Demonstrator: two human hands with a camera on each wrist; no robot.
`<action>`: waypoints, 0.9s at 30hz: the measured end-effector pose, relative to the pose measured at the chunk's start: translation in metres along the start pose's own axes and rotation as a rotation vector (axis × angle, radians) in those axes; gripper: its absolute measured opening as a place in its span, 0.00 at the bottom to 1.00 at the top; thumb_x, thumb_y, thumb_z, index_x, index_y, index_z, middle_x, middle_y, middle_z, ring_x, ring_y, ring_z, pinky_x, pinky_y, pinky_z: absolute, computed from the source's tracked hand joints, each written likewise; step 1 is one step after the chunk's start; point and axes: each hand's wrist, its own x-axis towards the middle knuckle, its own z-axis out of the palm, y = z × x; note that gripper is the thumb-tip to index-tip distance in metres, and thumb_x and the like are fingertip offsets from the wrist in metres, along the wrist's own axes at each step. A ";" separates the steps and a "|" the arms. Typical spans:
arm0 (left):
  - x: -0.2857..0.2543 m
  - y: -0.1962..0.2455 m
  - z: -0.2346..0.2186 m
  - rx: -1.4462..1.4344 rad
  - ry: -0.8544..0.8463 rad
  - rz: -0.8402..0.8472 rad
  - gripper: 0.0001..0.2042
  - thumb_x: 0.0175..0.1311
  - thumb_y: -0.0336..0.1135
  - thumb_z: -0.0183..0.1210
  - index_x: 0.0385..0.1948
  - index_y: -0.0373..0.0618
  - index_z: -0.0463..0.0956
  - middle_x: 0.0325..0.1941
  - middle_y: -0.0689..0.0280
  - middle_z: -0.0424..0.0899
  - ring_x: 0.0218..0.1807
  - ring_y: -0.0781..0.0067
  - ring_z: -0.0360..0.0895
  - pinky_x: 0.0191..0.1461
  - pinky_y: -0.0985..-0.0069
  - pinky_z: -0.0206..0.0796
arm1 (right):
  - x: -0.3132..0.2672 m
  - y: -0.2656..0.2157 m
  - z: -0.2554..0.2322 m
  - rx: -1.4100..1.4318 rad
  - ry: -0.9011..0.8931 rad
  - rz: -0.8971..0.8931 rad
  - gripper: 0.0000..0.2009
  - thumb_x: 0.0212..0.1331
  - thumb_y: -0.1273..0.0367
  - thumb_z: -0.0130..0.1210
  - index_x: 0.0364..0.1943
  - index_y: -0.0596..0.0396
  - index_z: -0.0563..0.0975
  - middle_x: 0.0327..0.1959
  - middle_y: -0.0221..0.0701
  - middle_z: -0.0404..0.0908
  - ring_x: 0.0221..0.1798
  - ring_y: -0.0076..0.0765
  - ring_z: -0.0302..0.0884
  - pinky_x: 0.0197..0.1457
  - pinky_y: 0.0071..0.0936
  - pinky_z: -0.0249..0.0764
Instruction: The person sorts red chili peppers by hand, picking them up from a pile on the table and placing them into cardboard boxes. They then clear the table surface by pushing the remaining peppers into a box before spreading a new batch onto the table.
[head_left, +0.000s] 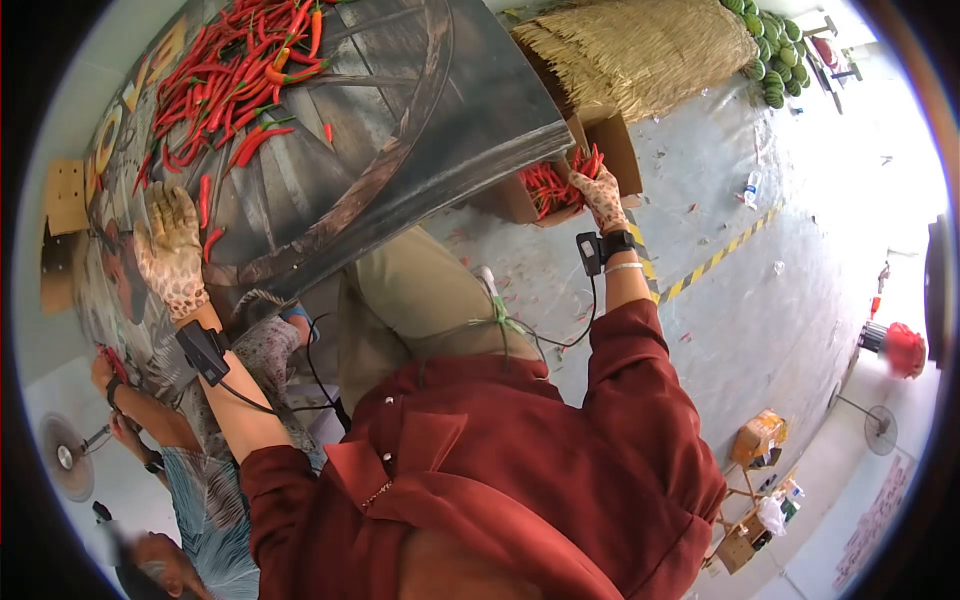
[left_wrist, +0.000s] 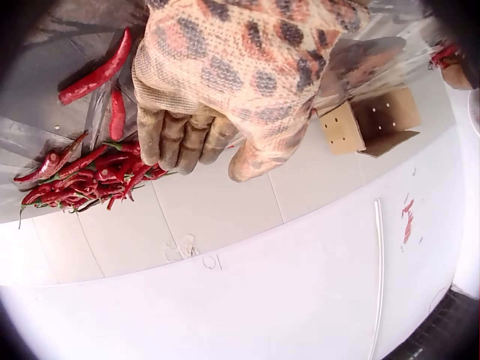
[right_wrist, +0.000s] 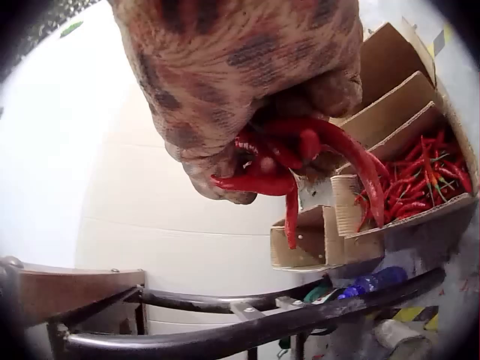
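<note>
Chillies (right_wrist: pixel 300 161) fill the clenched right hand (head_left: pixel 603 196) fingers; left hand (head_left: pixel 170 250) fingers lie flat on the table (head_left: pixel 420 110).

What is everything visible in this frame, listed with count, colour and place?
Loose chillies: a large heap, red, on the printed sheet.
Printed sheet: one, dark with a wheel picture, covering the table.
Cardboard box: one, brown, on the floor beside the table, holding red chillies.
Straw bundle: one, yellow, behind the box.
Melons: a pile, green, far corner.
Plastic bottle: one, clear, on the floor.
Fan: one, grey, on the floor.
Second person's hand: one, at the table edge with chillies.
Left hand: spotted glove, resting flat on the sheet.
Right hand: spotted glove, fingers gripping a handful of chillies over the box.
</note>
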 end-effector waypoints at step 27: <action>0.000 -0.004 0.011 0.032 0.077 0.053 0.22 0.70 0.37 0.44 0.61 0.32 0.60 0.64 0.51 0.67 0.66 0.53 0.63 0.72 0.52 0.51 | 0.001 0.072 0.000 -1.045 0.009 0.125 0.21 0.53 0.58 0.58 0.49 0.56 0.76 0.49 0.47 0.78 0.55 0.51 0.73 0.59 0.39 0.69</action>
